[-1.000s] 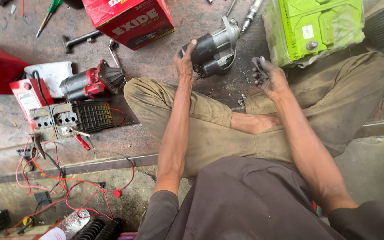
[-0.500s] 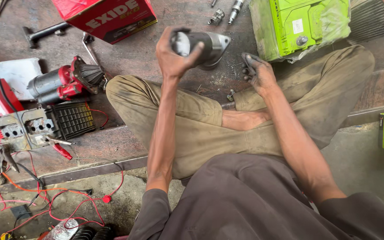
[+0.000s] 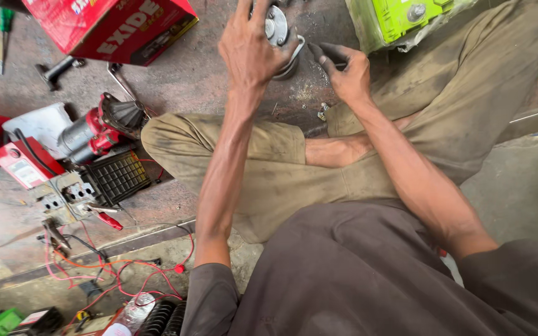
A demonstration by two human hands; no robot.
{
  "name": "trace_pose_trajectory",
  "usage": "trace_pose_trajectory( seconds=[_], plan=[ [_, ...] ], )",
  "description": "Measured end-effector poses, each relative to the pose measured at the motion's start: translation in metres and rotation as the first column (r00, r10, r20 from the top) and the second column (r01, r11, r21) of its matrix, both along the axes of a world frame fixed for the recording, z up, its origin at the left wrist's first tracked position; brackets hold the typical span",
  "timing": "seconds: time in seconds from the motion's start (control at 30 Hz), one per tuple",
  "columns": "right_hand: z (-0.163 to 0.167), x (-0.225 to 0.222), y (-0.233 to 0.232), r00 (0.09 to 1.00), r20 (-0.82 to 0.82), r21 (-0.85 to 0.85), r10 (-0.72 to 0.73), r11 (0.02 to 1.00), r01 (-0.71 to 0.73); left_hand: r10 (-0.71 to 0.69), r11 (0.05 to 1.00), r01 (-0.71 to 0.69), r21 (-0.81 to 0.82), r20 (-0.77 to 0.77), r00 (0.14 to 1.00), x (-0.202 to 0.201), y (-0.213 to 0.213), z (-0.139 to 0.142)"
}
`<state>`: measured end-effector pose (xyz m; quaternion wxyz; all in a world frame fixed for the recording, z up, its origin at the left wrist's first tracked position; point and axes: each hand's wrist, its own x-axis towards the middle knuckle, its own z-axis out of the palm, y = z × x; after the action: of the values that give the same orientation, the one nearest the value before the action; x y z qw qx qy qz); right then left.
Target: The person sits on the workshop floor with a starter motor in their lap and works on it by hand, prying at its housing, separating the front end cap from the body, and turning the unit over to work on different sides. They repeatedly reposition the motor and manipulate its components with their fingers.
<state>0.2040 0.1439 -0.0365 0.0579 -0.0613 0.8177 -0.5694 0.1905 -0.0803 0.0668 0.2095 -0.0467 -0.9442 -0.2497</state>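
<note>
My left hand point(image 3: 253, 46) grips a grey metal motor housing point(image 3: 279, 32) at the top middle, its round end facing me and most of it hidden behind my fingers. My right hand point(image 3: 344, 71) is just right of it, greasy fingers pinched on a small dark part whose shape I cannot make out. I sit cross-legged on the concrete floor in olive trousers point(image 3: 269, 155), both hands held above my knees.
A red cardboard box point(image 3: 110, 25) lies at top left, a green box in plastic wrap point(image 3: 406, 18) at top right. On the left are a red and silver motor point(image 3: 98, 130), a black finned block point(image 3: 116, 177), a grey switch box point(image 3: 60, 196), red wires point(image 3: 126, 267), a green-handled screwdriver point(image 3: 4, 31).
The view has dropped and closed in on my hands. My left hand turned the motor housing so its round end faces me, and my right hand came in close beside it.
</note>
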Motion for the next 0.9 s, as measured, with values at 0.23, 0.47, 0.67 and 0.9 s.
trace_pose_trajectory(
  seconds=[0.23, 0.47, 0.67, 0.9],
  plan=[
    [0.011, -0.003, 0.003, 0.970, 0.227, -0.104, -0.088, 0.988, 0.115, -0.009, 0.965, 0.077, -0.251, 0.261, 0.965, -0.012, -0.011, 0.007],
    [0.000, -0.024, -0.034, 0.974, -0.213, 0.113, -0.074, 0.989, 0.100, -0.239, 0.935, 0.150, 0.321, 0.259, 0.936, 0.021, -0.068, 0.017],
    [-0.017, -0.024, -0.041, 0.956, -0.292, 0.196, 0.003, 0.979, 0.056, -0.235, 0.559, 0.079, 0.826, 0.066, 0.970, 0.035, -0.044, -0.066],
    [-0.042, -0.042, -0.039, 0.887, -0.457, 0.334, 0.063, 0.936, 0.106, -0.187, 0.679, 0.029, 0.733, 0.135, 0.973, 0.040, -0.060, -0.078]
  ],
)
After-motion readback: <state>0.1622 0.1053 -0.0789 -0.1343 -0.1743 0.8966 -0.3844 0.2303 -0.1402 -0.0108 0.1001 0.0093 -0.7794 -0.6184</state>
